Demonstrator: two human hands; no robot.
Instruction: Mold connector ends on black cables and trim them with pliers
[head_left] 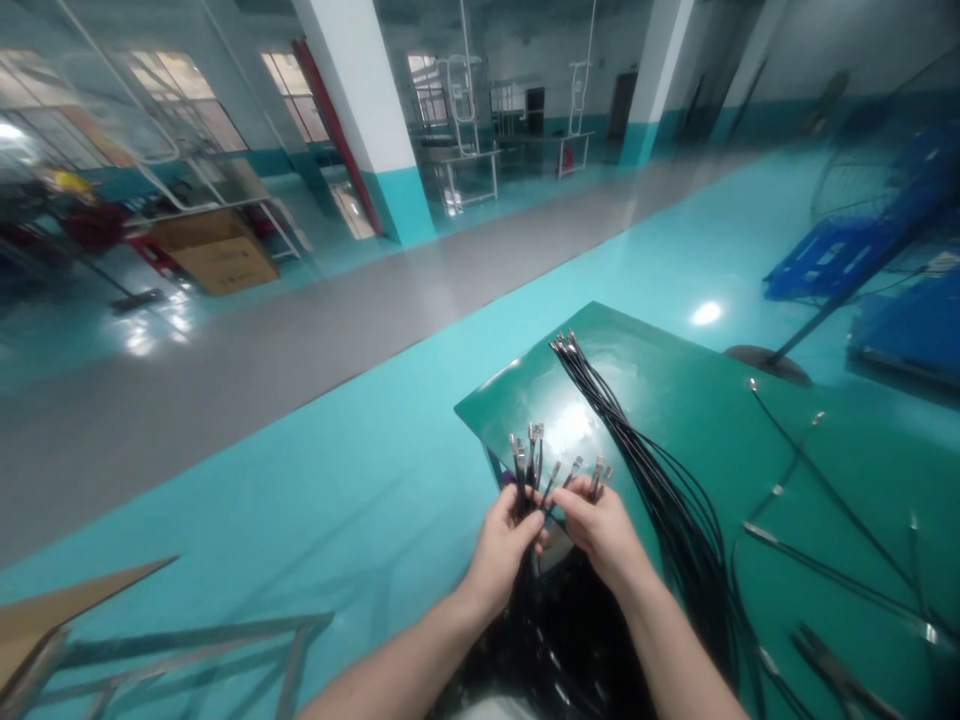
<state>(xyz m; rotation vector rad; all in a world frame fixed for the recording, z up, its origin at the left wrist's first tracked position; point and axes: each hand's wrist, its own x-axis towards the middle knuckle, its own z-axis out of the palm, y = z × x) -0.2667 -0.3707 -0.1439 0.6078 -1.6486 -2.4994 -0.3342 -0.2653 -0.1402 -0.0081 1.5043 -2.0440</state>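
Observation:
My left hand is closed round several black cables whose silvery metal connectors point upward above the fingers. Close beside it, my right hand pinches more black cables, their metal ends fanned out past the fingertips. The fingers of both hands nearly meet around one cable between them. Below the hands, the cable lengths hang down into a dark area where they are hard to separate. A long bundle of black cables lies on the green table, just right of my right hand.
Loose cables with metal ends spread over the table's right side, near dark-handled pliers. A metal frame stands at lower left. Blue crates and a stand's round base are beyond the table. A cardboard box sits across the aisle.

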